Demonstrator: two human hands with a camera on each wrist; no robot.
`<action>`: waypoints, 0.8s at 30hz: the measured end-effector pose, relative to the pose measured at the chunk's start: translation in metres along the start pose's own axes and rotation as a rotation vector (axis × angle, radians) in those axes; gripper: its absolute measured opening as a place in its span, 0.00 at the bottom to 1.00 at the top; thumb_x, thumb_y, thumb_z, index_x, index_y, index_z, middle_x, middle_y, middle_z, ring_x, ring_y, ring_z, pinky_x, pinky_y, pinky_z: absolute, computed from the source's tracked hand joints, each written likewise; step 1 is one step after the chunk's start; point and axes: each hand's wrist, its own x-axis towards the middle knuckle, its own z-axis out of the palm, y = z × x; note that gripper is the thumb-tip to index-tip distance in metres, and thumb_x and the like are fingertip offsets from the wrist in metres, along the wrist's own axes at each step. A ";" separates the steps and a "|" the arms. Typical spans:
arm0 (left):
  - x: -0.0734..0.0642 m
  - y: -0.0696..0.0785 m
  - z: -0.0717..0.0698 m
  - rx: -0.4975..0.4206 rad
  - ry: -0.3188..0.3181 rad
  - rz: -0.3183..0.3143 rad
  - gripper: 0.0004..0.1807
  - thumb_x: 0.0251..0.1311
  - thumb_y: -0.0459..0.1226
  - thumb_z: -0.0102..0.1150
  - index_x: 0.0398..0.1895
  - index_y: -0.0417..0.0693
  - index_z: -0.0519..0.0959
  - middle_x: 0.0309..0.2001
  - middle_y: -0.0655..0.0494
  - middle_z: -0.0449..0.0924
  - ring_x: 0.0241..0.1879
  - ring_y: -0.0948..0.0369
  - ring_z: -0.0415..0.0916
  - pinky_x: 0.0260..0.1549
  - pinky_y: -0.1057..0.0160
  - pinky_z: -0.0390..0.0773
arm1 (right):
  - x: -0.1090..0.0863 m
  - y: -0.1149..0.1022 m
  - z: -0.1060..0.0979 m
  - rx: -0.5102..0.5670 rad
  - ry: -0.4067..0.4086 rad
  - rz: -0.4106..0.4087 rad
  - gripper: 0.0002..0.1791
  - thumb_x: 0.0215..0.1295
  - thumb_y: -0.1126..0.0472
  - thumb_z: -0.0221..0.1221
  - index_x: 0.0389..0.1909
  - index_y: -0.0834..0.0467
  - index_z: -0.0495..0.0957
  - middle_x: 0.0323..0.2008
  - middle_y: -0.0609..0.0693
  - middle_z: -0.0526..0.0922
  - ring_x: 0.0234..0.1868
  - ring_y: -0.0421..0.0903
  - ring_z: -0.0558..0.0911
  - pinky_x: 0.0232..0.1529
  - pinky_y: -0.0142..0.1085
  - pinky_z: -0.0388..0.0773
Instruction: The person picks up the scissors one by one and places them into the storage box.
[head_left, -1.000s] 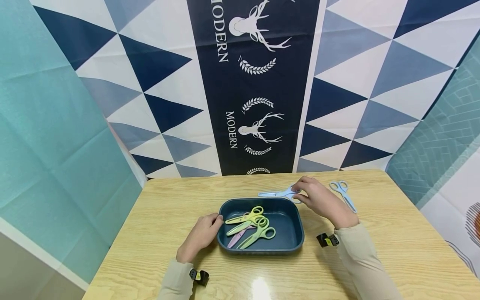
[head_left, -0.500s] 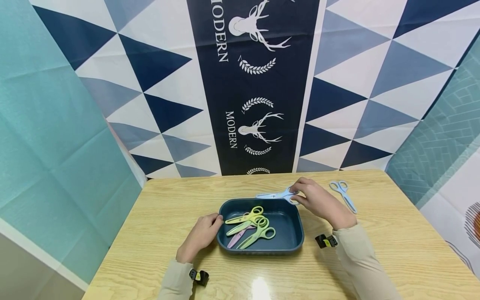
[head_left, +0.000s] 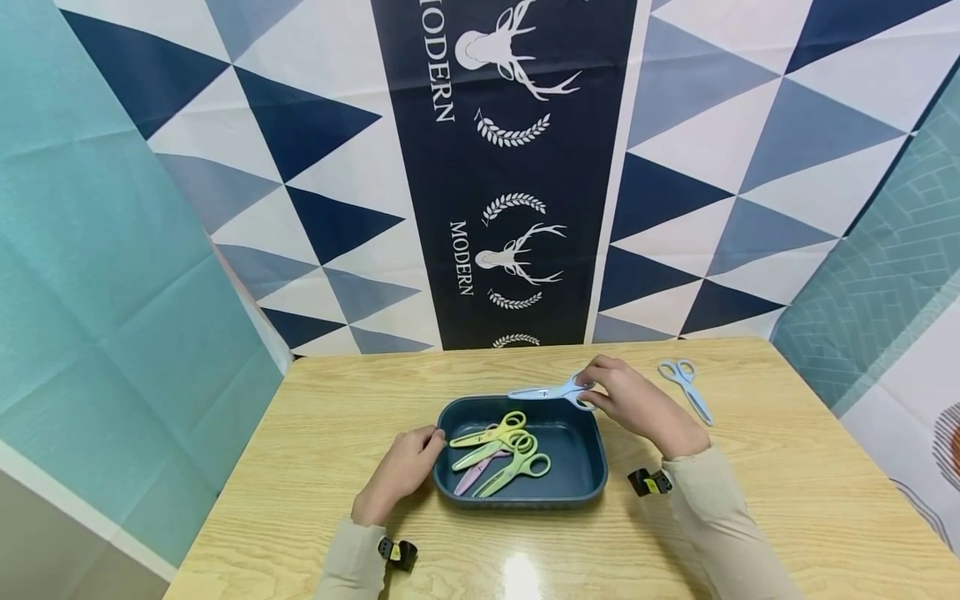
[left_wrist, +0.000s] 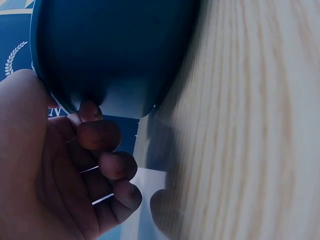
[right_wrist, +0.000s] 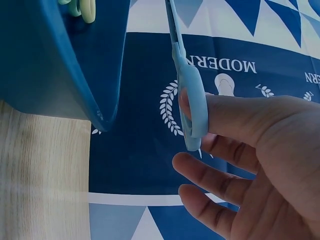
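My left hand [head_left: 402, 467] grips the left rim of a dark blue rectangular bin [head_left: 521, 503]. In the left wrist view the fingers [left_wrist: 100, 135] curl by the bin's outer wall [left_wrist: 115, 55]. Light blue scissors [head_left: 551, 392] are pinched by their handle loops in my right hand [head_left: 637, 404], blades pointing left over the bin's back rim. The right wrist view has these scissors [right_wrist: 194, 100] raised beside the bin. Inside the bin, toward its left, lie yellow scissors [head_left: 476, 437], green scissors [head_left: 506, 477] and pink-purple scissors [head_left: 471, 477], overlapping; another green pair is partly covered.
A second pair of light blue scissors [head_left: 688, 387] lies on the wooden table [head_left: 330, 417], behind and right of my right wrist. A patterned cloth [head_left: 517, 167] hangs along the table's back edge. Teal cloth [head_left: 112, 292] hangs at the left.
My right hand has shifted slightly left and lifted the light blue scissors from the table behind the bin to its back rim. The left hand and the bin have stayed put.
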 end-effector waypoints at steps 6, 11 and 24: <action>-0.001 0.000 -0.001 0.004 -0.001 0.005 0.20 0.81 0.44 0.43 0.25 0.52 0.71 0.20 0.62 0.61 0.20 0.66 0.62 0.23 0.68 0.65 | 0.001 -0.003 0.000 0.004 -0.006 -0.001 0.06 0.67 0.65 0.66 0.43 0.61 0.86 0.42 0.54 0.84 0.44 0.51 0.84 0.47 0.46 0.83; 0.000 0.001 -0.001 0.006 0.006 0.011 0.20 0.80 0.43 0.43 0.25 0.52 0.71 0.21 0.62 0.61 0.21 0.66 0.62 0.24 0.68 0.64 | 0.001 -0.005 -0.003 0.007 -0.013 0.009 0.07 0.68 0.65 0.66 0.44 0.61 0.86 0.42 0.54 0.84 0.45 0.52 0.85 0.47 0.47 0.83; 0.001 -0.001 0.001 0.014 -0.001 0.017 0.20 0.81 0.43 0.43 0.24 0.52 0.70 0.21 0.61 0.60 0.21 0.66 0.61 0.25 0.67 0.64 | -0.003 0.000 -0.001 0.011 -0.013 -0.001 0.06 0.67 0.66 0.66 0.43 0.61 0.86 0.41 0.53 0.84 0.44 0.51 0.84 0.46 0.46 0.83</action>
